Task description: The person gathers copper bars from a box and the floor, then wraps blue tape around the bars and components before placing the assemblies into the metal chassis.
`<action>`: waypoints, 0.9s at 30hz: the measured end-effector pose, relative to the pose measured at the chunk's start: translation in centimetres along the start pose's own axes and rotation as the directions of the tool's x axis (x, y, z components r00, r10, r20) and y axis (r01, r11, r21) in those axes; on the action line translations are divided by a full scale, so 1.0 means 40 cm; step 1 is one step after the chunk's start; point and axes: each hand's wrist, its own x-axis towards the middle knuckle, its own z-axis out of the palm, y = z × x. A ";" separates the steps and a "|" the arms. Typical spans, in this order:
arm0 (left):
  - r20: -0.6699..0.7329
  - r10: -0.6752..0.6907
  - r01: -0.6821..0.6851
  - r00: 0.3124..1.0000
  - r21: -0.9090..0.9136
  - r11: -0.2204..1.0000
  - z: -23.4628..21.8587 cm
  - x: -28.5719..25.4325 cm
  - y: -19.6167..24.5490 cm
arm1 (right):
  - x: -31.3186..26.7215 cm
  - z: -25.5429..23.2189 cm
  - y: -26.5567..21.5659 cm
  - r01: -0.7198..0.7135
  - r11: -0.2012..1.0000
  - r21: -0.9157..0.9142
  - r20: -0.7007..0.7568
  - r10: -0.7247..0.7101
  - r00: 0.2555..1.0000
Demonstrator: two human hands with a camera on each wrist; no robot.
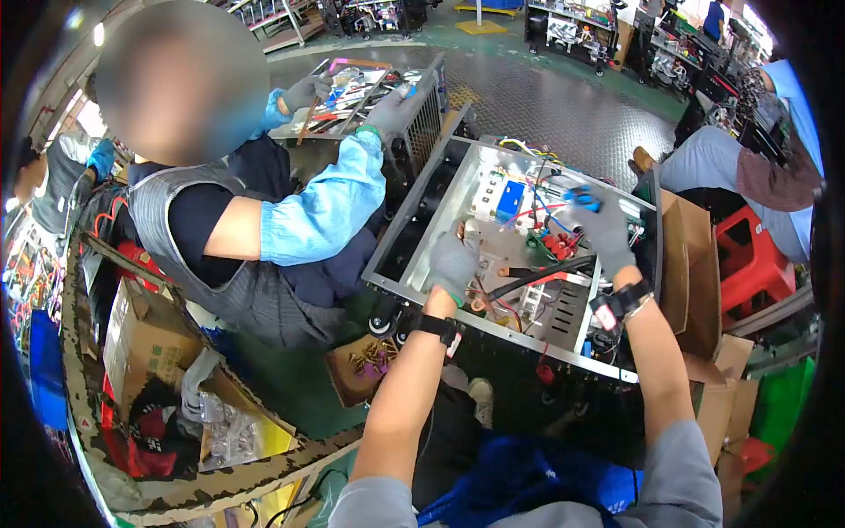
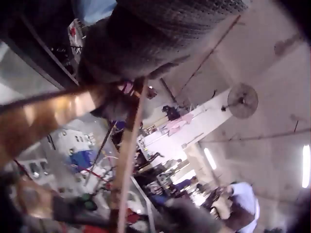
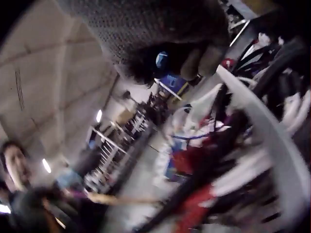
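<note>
The left hand (image 1: 455, 260), in a grey glove, is over the near left part of an open metal chassis (image 1: 422, 220). In the left wrist view its curled fingers (image 2: 146, 43) pinch a copper strip (image 2: 127, 160); a second copper-coloured band (image 2: 43, 119) crosses the left side. Above the right part of the chassis, the gloved right hand (image 1: 603, 229) grips a blue-and-black object (image 1: 583, 198), perhaps a tool's handles. A blue end (image 3: 162, 60) shows within the fingers in the right wrist view. Below lie red parts (image 1: 556, 246) and black cables (image 1: 537, 279).
A person in blue sleeves (image 1: 326, 207) works at a tray of tools (image 1: 352, 92) on the left. Cardboard boxes (image 1: 687, 264) and a red stool (image 1: 755, 255) stand at the right. A small box of brass-coloured parts (image 1: 348, 374) lies below the chassis.
</note>
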 end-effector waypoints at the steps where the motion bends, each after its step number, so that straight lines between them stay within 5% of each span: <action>1: -0.105 0.115 -0.098 0.988 0.156 0.983 -0.012 -0.013 0.015 | -0.025 0.029 -0.044 0.124 0.991 -0.057 0.063 -0.121 0.991; 3: -0.255 0.378 -0.227 0.890 0.470 0.853 -0.048 -0.043 0.059 | -0.061 0.087 -0.070 0.205 0.963 -0.174 0.135 -0.183 0.974; 6: -0.241 0.169 -0.200 0.956 -0.111 0.973 -0.057 -0.046 0.103 | -0.079 0.128 -0.093 0.219 0.932 -0.288 0.213 -0.161 0.964; 8: -0.234 0.100 -0.212 0.967 -0.521 0.827 -0.080 -0.056 0.158 | -0.075 0.126 -0.119 0.237 0.915 -0.326 0.217 -0.172 0.961; 11: 0.017 -0.029 0.030 0.999 -0.856 0.516 -0.117 -0.037 0.165 | -0.050 0.114 -0.151 0.280 0.910 -0.306 0.255 -0.205 0.945; 12: 0.019 -0.048 0.046 0.999 -0.753 0.657 -0.118 -0.020 0.147 | -0.039 0.104 -0.170 0.316 0.898 -0.305 0.284 -0.230 0.931; 13: -0.105 -0.007 -0.071 0.994 -0.719 0.692 -0.066 0.011 0.107 | -0.027 0.098 -0.194 0.354 0.884 -0.305 0.314 -0.258 0.914; 17: -0.194 -0.012 -0.075 0.981 -0.431 0.899 -0.083 -0.015 0.175 | -0.013 0.113 -0.256 0.609 0.722 -0.328 0.434 -0.457 0.776; 19: -0.267 0.061 -0.115 0.962 -0.189 0.975 -0.070 -0.016 0.193 | -0.010 0.129 -0.291 0.630 0.648 -0.428 0.555 -0.361 0.749; 23: -0.169 0.127 -0.156 0.977 -0.175 0.972 -0.063 -0.023 0.208 | 0.002 0.155 -0.309 0.675 0.564 -0.476 0.630 -0.317 0.709; 25: -0.236 0.198 -0.282 0.951 -0.408 0.868 -0.051 -0.008 0.189 | 0.019 0.146 -0.321 0.678 0.590 -0.438 0.611 -0.357 0.706; 27: -0.256 0.242 -0.352 0.936 -0.648 0.675 -0.047 0.008 0.168 | 0.013 0.135 -0.338 0.549 0.767 -0.334 0.554 -0.311 0.772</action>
